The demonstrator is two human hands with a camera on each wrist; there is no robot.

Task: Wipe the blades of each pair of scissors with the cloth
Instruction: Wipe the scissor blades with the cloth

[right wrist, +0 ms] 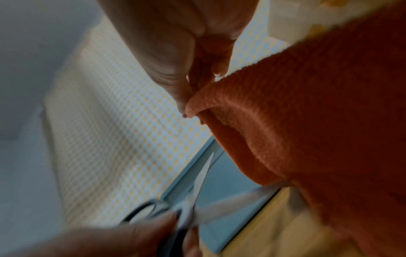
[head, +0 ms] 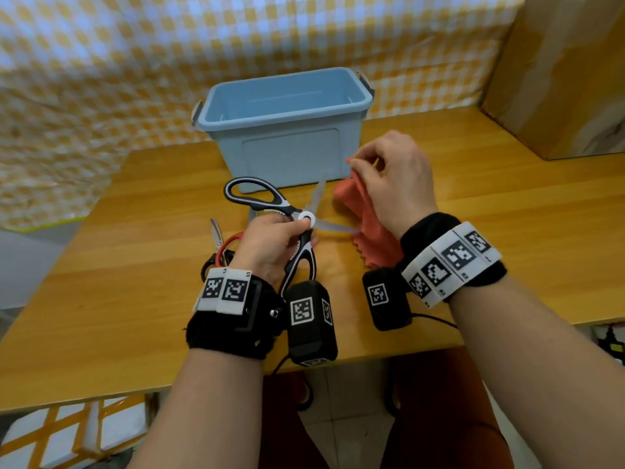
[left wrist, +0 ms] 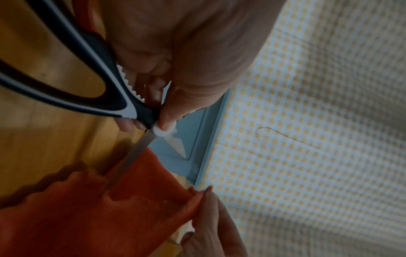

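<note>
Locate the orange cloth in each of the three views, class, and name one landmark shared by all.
Head: orange cloth right of centre, hanging from the right hand.
Left wrist: cloth fills the lower left.
Right wrist: cloth fills the right side.
Shared landmark: the blue bin.

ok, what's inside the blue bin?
Nothing visible: the head view shows bare inner walls of the blue bin and part of its floor. The near wall covers the front strip of the floor, so something small and flat there can't be ruled out.
</note>
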